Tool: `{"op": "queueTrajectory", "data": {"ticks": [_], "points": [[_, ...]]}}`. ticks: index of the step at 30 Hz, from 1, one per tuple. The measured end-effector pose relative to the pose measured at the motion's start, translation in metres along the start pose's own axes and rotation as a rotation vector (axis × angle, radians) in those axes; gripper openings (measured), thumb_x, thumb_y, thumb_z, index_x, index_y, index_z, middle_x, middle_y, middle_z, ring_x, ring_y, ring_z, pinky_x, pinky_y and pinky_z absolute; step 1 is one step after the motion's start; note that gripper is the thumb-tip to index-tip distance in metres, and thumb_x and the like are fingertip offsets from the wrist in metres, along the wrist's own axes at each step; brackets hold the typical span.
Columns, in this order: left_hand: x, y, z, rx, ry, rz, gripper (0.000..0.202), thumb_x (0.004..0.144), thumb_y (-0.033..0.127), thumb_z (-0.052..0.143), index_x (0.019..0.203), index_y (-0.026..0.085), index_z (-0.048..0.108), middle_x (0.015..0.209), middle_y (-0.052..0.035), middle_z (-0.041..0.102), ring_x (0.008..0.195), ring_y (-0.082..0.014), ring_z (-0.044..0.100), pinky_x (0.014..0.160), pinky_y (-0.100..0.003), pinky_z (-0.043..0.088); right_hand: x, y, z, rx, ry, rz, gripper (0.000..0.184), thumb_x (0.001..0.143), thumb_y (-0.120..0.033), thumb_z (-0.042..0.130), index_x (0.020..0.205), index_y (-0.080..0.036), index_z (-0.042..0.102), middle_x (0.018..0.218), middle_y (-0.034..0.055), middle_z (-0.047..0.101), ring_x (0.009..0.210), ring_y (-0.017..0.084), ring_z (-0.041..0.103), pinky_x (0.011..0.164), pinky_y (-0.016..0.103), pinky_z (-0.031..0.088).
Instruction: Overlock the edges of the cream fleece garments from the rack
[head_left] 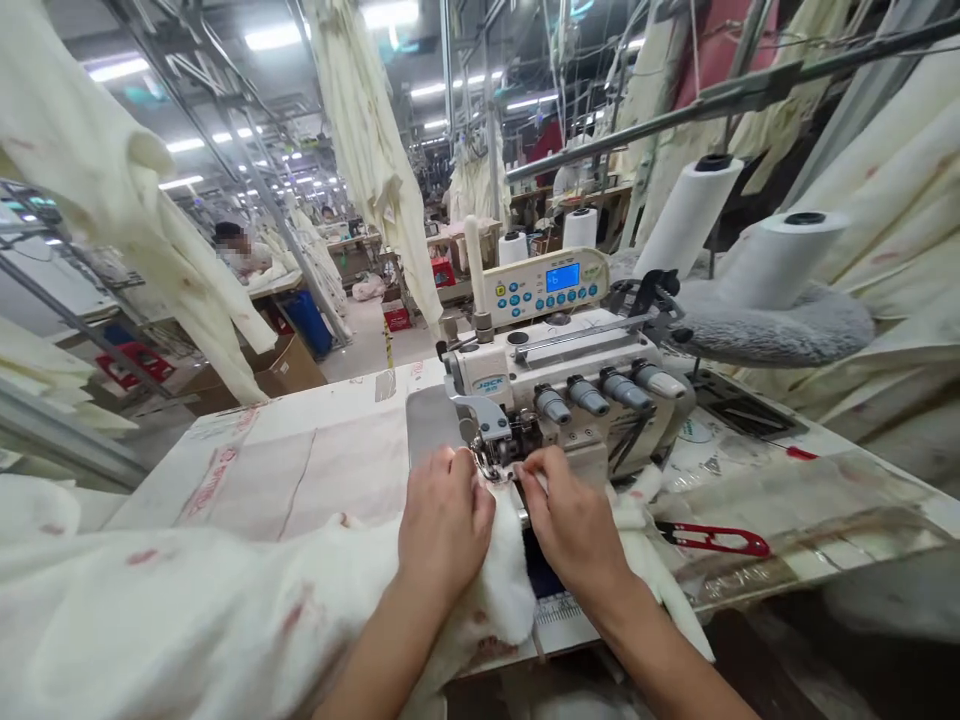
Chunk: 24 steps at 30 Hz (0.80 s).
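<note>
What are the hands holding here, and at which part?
Both the left hand and right hand press the cream fleece fabric at its edge, right by the sewing machine presser foot.

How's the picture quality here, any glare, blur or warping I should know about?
Head view: the ceiling lights blow out to white; straight rails such as the bar bow toward the edges, a wide-lens warp; the hands and the sewing machine are sharp and evenly lit; the fabric at the lower left goes soft; a distant person's face is blurred.

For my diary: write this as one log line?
left hand: on fleece cloth | right hand: pinching cloth edge | sewing machine: behind hands | red snips: right
</note>
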<state>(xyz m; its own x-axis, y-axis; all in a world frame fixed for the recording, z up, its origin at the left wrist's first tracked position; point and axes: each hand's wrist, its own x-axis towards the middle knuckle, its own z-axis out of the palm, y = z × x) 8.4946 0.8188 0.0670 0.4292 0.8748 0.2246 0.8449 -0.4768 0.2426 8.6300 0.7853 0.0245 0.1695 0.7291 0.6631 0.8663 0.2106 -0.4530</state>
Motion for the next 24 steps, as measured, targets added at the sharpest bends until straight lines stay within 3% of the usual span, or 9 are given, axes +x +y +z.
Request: {"op": "queueTrajectory", "data": {"ticks": [2,5,7,10,12,16,20,24], "points": [[-0.001,0.000,-0.005,-0.022,-0.027,0.005,0.015,0.087,0.021,0.029,0.088,0.018,0.044,0.091,-0.0068,0.050,0.088,-0.0236,0.046,0.080,-0.040,0.036,-0.008,-0.001,-0.003,-0.051,0.114,-0.034,0.012,0.093,-0.024,0.038,0.093,-0.017,0.047,0.079,0.0047,0.060,0.066,0.019,0.060,0.055,0.027,0.040],[-0.004,-0.003,-0.016,-0.046,-0.088,0.052,0.022,0.089,0.022,0.023,0.091,0.019,0.045,0.094,-0.0070,0.051,0.090,-0.0238,0.047,0.080,-0.041,0.036,-0.031,-0.001,-0.013,-0.028,0.342,-0.044,0.015,0.089,-0.027,0.052,0.098,-0.016,0.051,0.101,0.0114,0.054,0.095,0.023,0.054,0.078,0.032,0.042],[-0.005,-0.008,-0.023,-0.070,-0.123,0.085,0.024,0.090,0.024,0.022,0.091,0.020,0.046,0.095,-0.0066,0.052,0.091,-0.0237,0.047,0.080,-0.041,0.035,-0.045,-0.001,-0.014,0.113,0.225,0.034,0.014,0.089,-0.032,0.051,0.090,-0.018,0.054,0.096,0.0081,0.055,0.093,0.021,0.052,0.079,0.031,0.040],[-0.002,-0.017,-0.026,-0.180,-0.142,0.095,0.018,0.089,0.026,0.029,0.090,0.021,0.047,0.095,-0.0049,0.055,0.091,-0.0223,0.049,0.080,-0.039,0.035,-0.055,-0.003,-0.005,0.380,-0.230,0.211,0.047,0.091,-0.054,0.035,0.069,-0.017,0.054,0.073,0.0032,0.055,0.073,0.018,0.050,0.067,0.029,0.036],[0.001,-0.021,-0.024,-0.276,-0.149,0.077,0.013,0.086,0.027,0.036,0.087,0.021,0.047,0.092,-0.0036,0.056,0.088,-0.0209,0.050,0.078,-0.036,0.036,-0.054,-0.007,0.003,0.547,-0.394,0.349,0.060,0.083,-0.069,0.033,0.061,-0.016,0.052,0.065,0.0023,0.051,0.066,0.017,0.045,0.060,0.027,0.033],[0.003,-0.022,-0.022,-0.389,-0.154,0.044,0.011,0.083,0.030,0.043,0.083,0.021,0.048,0.085,-0.0019,0.058,0.082,-0.0192,0.052,0.073,-0.033,0.038,-0.050,-0.012,0.002,0.904,-0.392,0.633,0.053,0.078,-0.066,0.048,0.067,-0.014,0.051,0.062,-0.0019,0.040,0.057,0.011,0.033,0.050,0.021,0.026],[-0.002,-0.019,-0.021,-0.370,-0.119,0.027,0.014,0.084,0.031,0.040,0.083,0.021,0.050,0.087,-0.0011,0.059,0.084,-0.0191,0.052,0.072,-0.033,0.036,-0.052,-0.004,-0.009,1.014,-0.390,0.660,0.045,0.082,-0.057,0.050,0.064,-0.016,0.043,0.060,-0.0040,0.032,0.054,0.009,0.025,0.047,0.020,0.020],[0.004,-0.020,-0.015,-0.331,-0.103,0.020,0.010,0.081,0.029,0.044,0.078,0.020,0.048,0.078,0.0007,0.058,0.076,-0.0172,0.051,0.067,-0.030,0.035,-0.051,0.003,-0.006,1.047,-0.412,0.690,0.046,0.080,-0.057,0.052,0.061,-0.016,0.040,0.058,-0.0040,0.031,0.053,0.008,0.024,0.046,0.020,0.019]]}}
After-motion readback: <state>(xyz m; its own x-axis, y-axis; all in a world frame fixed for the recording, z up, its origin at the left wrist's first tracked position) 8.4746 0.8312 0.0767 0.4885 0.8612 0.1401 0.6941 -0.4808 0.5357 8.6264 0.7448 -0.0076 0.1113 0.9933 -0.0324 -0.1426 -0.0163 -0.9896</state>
